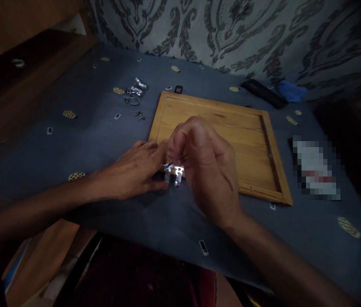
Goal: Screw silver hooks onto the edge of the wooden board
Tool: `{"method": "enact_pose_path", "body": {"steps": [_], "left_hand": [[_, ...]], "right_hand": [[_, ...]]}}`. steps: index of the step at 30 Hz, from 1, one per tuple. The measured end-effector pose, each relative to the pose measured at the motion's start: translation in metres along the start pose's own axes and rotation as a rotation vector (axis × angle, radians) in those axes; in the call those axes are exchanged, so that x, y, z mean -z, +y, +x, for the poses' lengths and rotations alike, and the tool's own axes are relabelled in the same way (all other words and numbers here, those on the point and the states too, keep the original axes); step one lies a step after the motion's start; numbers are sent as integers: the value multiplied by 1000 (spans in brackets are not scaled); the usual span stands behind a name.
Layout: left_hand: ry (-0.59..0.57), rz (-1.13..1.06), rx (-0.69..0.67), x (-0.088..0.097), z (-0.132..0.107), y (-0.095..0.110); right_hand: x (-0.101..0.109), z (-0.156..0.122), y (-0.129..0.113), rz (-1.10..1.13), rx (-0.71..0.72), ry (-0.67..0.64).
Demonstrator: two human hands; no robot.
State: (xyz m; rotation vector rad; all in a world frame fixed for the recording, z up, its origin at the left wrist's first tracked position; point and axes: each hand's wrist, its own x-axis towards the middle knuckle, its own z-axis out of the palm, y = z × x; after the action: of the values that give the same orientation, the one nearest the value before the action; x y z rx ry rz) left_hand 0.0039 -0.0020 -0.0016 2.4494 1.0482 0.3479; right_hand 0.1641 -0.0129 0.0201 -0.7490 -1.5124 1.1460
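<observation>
A wooden cabinet door with a raised frame lies flat on the cloth. At its near edge sits a shiny metal hinge, its two arms sticking out over the edge. My left hand is at the door's near left corner, fingers over the frame and thumb against the hinge, closed on it. Just above the hinge, my right hand is curled with its fingertips pinched together. What those fingertips hold is too hidden to make out.
More metal hinges and several small screws lie at the back left. A black case and a blue cloth lie by the patterned wall. A blurred-out packet is on the right.
</observation>
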Motion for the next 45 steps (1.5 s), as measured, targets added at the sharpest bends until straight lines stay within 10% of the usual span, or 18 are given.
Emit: {"method": "enact_pose_path", "body": {"steps": [19,27,45], "left_hand": [[-2,6,-10,-2,0,-4],[28,-21,12,-5,-2,-5],[-6,14,18,-2,2,1]], "right_hand": [[0,12,7,104,12,-21],[13,22,-50,133,29,317],[52,-18,-10,284,-24,251]]}}
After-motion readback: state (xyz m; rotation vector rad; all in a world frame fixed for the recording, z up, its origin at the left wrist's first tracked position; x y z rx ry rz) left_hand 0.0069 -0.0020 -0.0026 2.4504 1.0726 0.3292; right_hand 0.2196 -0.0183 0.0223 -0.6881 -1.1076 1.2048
